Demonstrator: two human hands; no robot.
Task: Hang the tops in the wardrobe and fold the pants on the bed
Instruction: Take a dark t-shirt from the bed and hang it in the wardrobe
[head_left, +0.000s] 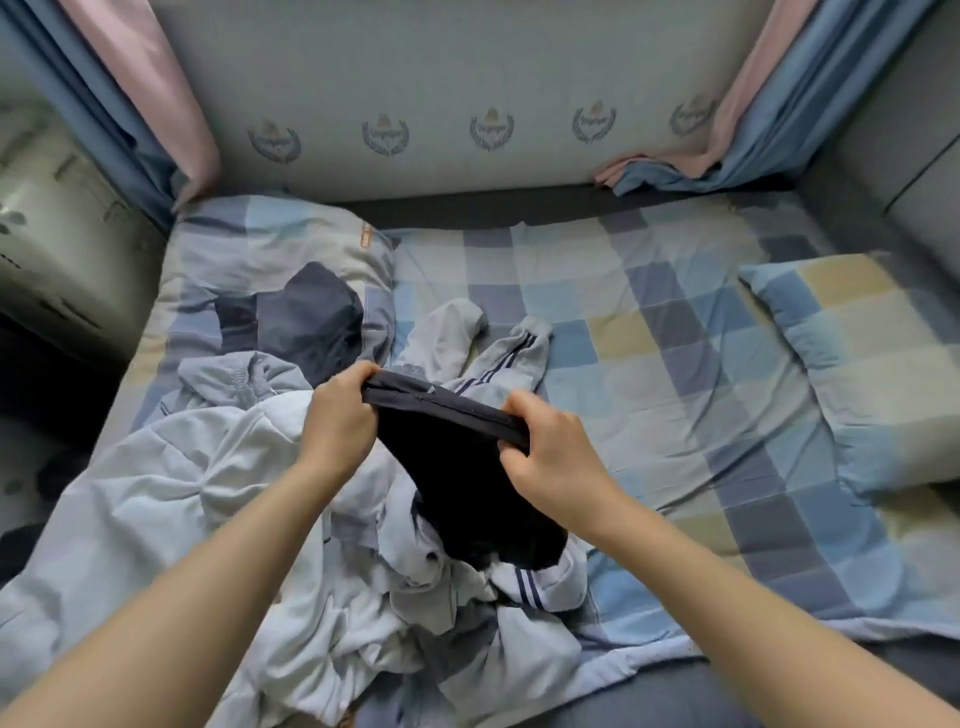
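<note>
Holding the dark pants (457, 462) up in the middle of the frame, both hands are closed on the waistband. The left hand (340, 415) is curled round the left end of the band, and the right hand (550, 457) is pinched on the right end. The band is stretched between them, so its long line runs from left to right, tilted a little down toward the right. The rest of the pants hangs down toward the bottom of the frame and ends on a messy pile of light clothes (322, 545).

The pile is spread over the lower left of the checked bed (649, 364). Grey pants with dark stripes (519, 353) are seen just above the hands, and a dark folded thing (311, 312) is seen on a pillow (270, 234) in the upper left. Another pillow (857, 338) is seen at the right.

The bare part of the bed is to the right of the hands, so the right hand is nearer to it. It is judged that the pants must be lifted clear of the pile and laid flat there, with the band kept straight, before a fold can be made.
</note>
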